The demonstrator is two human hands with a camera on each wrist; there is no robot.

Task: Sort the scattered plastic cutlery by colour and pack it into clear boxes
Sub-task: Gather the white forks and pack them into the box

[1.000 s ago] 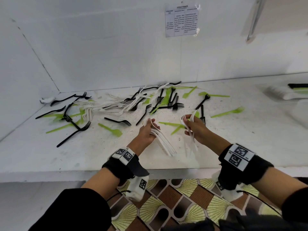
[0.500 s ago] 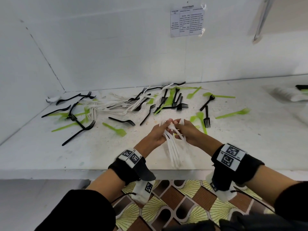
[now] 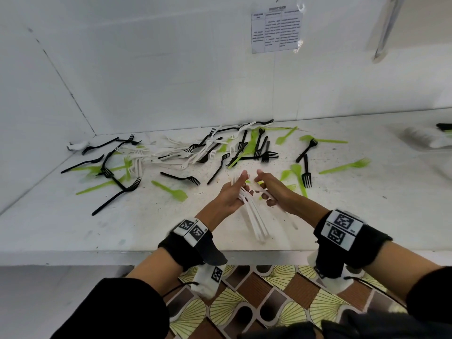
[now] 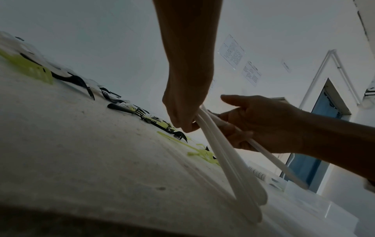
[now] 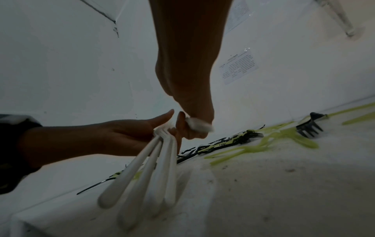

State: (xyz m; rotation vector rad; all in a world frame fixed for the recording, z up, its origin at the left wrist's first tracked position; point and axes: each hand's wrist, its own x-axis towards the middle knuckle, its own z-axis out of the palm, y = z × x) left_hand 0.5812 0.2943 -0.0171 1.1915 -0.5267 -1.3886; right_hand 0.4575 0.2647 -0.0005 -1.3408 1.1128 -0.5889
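Observation:
My left hand (image 3: 230, 195) grips a bundle of several white forks (image 3: 255, 221) by their heads, handles hanging toward the counter's front edge. My right hand (image 3: 274, 192) is right beside it and pinches a single white fork (image 3: 262, 191) against the bundle. In the left wrist view that single fork (image 4: 270, 157) slants away from the bundle (image 4: 233, 168). The right wrist view shows my right hand (image 5: 192, 126) touching my left hand (image 5: 131, 136) above the fanned handles (image 5: 158, 168). Black forks (image 3: 119, 194), green forks (image 3: 170, 190) and more white forks (image 3: 171, 157) lie scattered behind.
The white counter (image 3: 73, 228) meets walls at the back and left. A clear box (image 3: 425, 140) holding white cutlery stands at the far right, with something black (image 3: 444, 126) behind it. A black fork (image 3: 305, 172) and green forks (image 3: 347, 166) lie right of my hands.
My hands were apart a second ago and have come together. The right hand has brought its white fork over to the bundle in the left hand.

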